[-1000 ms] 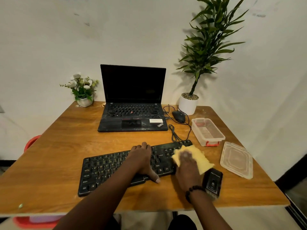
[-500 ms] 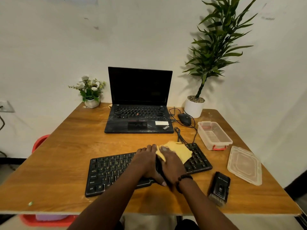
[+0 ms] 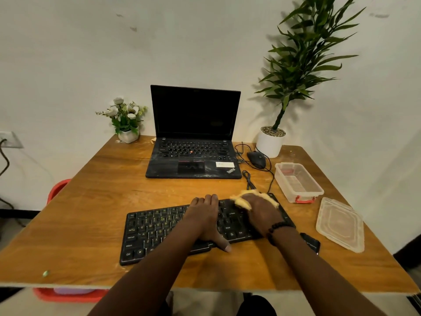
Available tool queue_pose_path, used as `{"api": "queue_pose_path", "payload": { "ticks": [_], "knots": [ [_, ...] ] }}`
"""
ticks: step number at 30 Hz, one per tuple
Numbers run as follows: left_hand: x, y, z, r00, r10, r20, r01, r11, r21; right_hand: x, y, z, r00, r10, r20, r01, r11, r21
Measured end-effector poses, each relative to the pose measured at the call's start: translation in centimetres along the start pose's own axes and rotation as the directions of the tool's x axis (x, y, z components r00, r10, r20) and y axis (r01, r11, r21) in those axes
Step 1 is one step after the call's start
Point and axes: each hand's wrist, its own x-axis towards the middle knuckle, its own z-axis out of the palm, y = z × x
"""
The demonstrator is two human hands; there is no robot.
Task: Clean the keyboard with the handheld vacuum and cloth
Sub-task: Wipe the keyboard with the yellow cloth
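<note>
A black keyboard lies slanted near the front of the wooden table. My left hand rests flat on its middle, fingers straight and thumb over the front edge. My right hand holds a bunched yellow cloth against the keys at the far right end. The cloth pokes out on both sides of my fingers. The black handheld vacuum lies on the table to the right of the keyboard, mostly hidden behind my right forearm.
An open laptop stands at the back, with a wired mouse and cables beside it. A clear plastic container and its lid lie at the right. A potted plant and a flower pot stand at the back corners.
My right hand has swept the cloth from the keyboard's right end toward the middle and back to the far right, and the cloth is now bunched. My left hand has stayed put.
</note>
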Motion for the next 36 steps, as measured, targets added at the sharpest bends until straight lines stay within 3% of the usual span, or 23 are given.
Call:
{"api": "queue_pose_path", "payload": {
  "ticks": [2,6,7,11,14,16,17,18,19,20,21,23,25,26,27,28,29,31,32,34,36],
  "knots": [
    [0.0,0.1,0.1,1.000,-0.002,0.002,0.002,1.000,-0.003,0.2,0.1,-0.1,0.986,0.150,-0.078,-0.146,0.988,0.052],
    [0.6,0.3,-0.5,0.999,0.028,0.031,-0.028,1.000,0.002,-1.4,-3.4,2.7,0.988,-0.154,0.002,0.153,0.988,0.034],
    [0.6,0.2,-0.5,0.999,0.026,0.030,-0.026,1.000,0.000,-1.1,-2.9,2.3,0.985,-0.169,0.019,0.169,0.986,-0.010],
    [0.1,0.1,-0.1,1.000,-0.001,0.019,0.001,1.000,0.000,1.2,-0.3,0.4,0.987,0.159,-0.005,-0.159,0.983,-0.090],
    [0.4,0.1,-0.1,1.000,0.001,0.026,0.000,1.000,-0.021,0.8,-2.7,1.8,0.996,-0.009,0.091,0.009,1.000,0.001],
    [0.6,0.1,-0.1,0.999,0.003,0.034,-0.002,1.000,-0.021,0.8,-3.2,1.0,0.997,-0.009,0.082,-0.006,0.982,0.189],
    [0.5,0.1,0.0,0.999,0.002,0.034,-0.002,1.000,-0.012,1.2,-2.5,0.0,0.993,0.104,0.050,-0.115,0.925,0.361],
    [0.5,0.0,0.0,0.999,0.001,0.033,-0.001,1.000,0.000,1.5,-1.6,-1.2,0.959,0.282,0.036,-0.248,0.766,0.593],
    [0.5,0.0,0.1,0.999,0.001,0.032,-0.001,1.000,0.010,1.4,-0.6,-2.3,0.892,0.447,0.062,-0.310,0.506,0.805],
    [0.5,0.0,0.1,0.999,0.003,0.034,-0.004,1.000,0.015,0.8,0.5,-3.2,0.824,0.558,0.102,-0.268,0.225,0.937],
    [0.5,-0.1,0.1,0.999,0.006,0.037,-0.007,1.000,0.015,0.2,1.3,-3.9,0.763,0.638,0.106,-0.168,0.037,0.985],
    [0.4,0.0,0.2,0.999,0.008,0.041,-0.008,1.000,0.003,-1.0,2.8,-4.9,0.610,0.784,0.118,-0.028,-0.127,0.991],
    [0.4,0.0,0.2,0.999,0.005,0.043,-0.005,1.000,-0.009,-2.3,3.3,-5.6,0.492,0.867,0.084,-0.001,-0.095,0.995],
    [0.3,0.0,0.2,0.999,0.006,0.043,-0.005,1.000,-0.010,-2.8,3.0,-6.0,0.473,0.881,0.031,-0.008,-0.031,0.999],
    [0.3,0.0,0.2,0.999,0.006,0.042,-0.006,1.000,-0.009,-3.3,2.4,-5.9,0.492,0.868,-0.071,-0.089,0.132,0.987],
    [0.3,-0.1,0.3,0.999,0.006,0.041,-0.005,1.000,-0.008,-3.7,1.5,-5.7,0.567,0.804,-0.178,-0.209,0.350,0.913],
    [0.3,0.0,0.3,0.999,0.005,0.040,-0.005,1.000,-0.007,-4.0,0.7,-4.7,0.689,0.675,-0.263,-0.285,0.586,0.758],
    [0.2,0.1,0.3,0.999,0.004,0.036,-0.004,1.000,-0.002,-5.0,-1.4,-1.6,0.923,0.311,-0.228,-0.207,0.898,0.387],
    [0.2,0.1,0.2,0.999,0.003,0.038,-0.003,1.000,-0.001,-5.6,-2.1,0.3,0.974,0.148,-0.169,-0.109,0.969,0.222],
    [0.3,0.0,0.2,0.999,-0.002,0.043,0.002,1.000,-0.008,-6.4,-2.1,2.4,0.994,-0.047,-0.104,0.044,0.998,-0.033],
    [0.3,0.0,0.2,0.999,0.002,0.048,-0.002,1.000,-0.018,-6.5,-1.0,1.2,0.993,-0.098,-0.064,0.089,0.986,-0.139]
  ]
}}
